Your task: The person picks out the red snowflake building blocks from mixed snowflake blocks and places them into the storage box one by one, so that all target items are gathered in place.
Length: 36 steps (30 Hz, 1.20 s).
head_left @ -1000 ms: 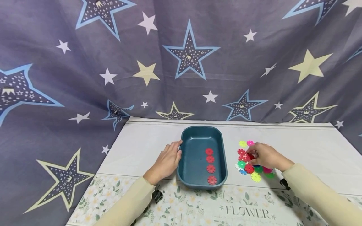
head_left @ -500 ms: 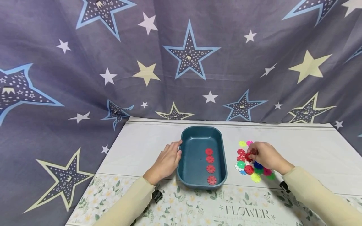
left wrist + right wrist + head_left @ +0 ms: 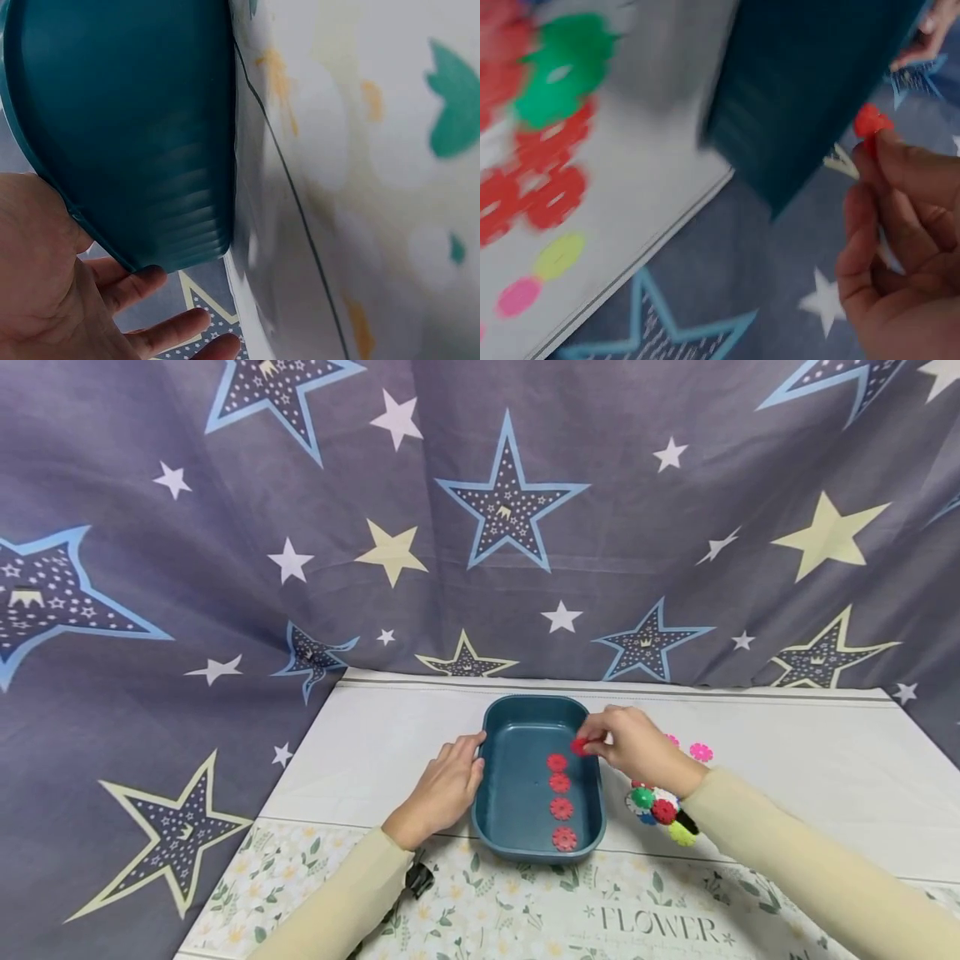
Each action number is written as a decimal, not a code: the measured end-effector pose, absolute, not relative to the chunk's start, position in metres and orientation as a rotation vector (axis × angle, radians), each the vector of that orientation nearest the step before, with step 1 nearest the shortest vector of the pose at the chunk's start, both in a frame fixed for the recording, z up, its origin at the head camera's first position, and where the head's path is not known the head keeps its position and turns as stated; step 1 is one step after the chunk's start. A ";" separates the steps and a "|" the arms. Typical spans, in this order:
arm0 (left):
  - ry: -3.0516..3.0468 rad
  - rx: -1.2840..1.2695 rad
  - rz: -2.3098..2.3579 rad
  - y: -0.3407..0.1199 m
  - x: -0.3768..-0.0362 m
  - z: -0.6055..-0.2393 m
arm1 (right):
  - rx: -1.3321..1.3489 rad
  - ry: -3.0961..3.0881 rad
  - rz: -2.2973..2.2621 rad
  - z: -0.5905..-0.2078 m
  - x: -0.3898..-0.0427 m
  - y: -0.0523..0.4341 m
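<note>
My right hand (image 3: pixel 637 745) pinches a red notched plastic disc (image 3: pixel 580 746) between thumb and fingertips, above the right rim of a dark teal tray (image 3: pixel 517 793). The same red disc (image 3: pixel 871 120) shows at the fingertips in the right wrist view. Inside the tray, along its right side, several red discs (image 3: pixel 561 809) lie flat in a column. My left hand (image 3: pixel 444 789) rests against the tray's left rim. In the left wrist view, the fingers (image 3: pixel 176 330) are loosely extended beside the tray wall (image 3: pixel 127 135).
To the right of the tray lies a pile of discs in several colours, with a green disc (image 3: pixel 642 798), a yellow disc (image 3: pixel 682 834) and a pink disc (image 3: pixel 701 752) visible. My right forearm hides part of it. A star-patterned curtain (image 3: pixel 480 602) hangs behind the table.
My right hand has picked a red disc from the pile and carried it left to the tray's right rim. The left hand and the tray stay in place.
</note>
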<state>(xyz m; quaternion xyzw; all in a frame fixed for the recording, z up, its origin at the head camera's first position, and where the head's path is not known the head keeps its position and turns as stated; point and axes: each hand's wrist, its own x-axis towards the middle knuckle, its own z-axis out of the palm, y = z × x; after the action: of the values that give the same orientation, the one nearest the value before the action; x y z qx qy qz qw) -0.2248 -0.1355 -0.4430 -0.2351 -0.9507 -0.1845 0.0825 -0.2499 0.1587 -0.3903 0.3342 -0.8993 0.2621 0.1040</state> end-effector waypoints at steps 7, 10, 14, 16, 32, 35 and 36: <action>-2.862 -0.684 -0.548 -0.136 -0.224 -0.443 | 1.004 -2.727 0.675 -0.405 -0.284 0.118; -2.873 -0.680 -0.557 -0.135 -0.224 -0.443 | 0.926 -2.803 0.582 -0.409 -0.294 0.109; -2.875 -0.675 -0.562 -0.135 -0.223 -0.443 | 0.820 -2.858 0.465 -0.412 -0.302 0.101; -2.876 -0.672 -0.555 -0.135 -0.223 -0.442 | 0.778 -2.875 0.432 -0.412 -0.305 0.097; -2.862 -0.696 -0.509 -0.136 -0.224 -0.441 | 0.929 -2.920 0.336 -0.407 -0.282 0.095; -2.859 -0.697 -0.517 -0.137 -0.224 -0.441 | 1.073 -3.000 0.207 -0.397 -0.260 0.098; -2.857 -0.696 -0.517 -0.137 -0.224 -0.441 | 1.122 -3.010 0.136 -0.397 -0.253 0.099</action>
<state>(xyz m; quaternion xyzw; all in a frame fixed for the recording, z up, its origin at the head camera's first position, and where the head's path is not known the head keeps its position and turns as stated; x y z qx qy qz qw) -0.2239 -0.1369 -0.4407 -0.2326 -0.9540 -0.1726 0.0779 -0.2532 0.0992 -0.3966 0.3488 -0.9355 0.0423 -0.0366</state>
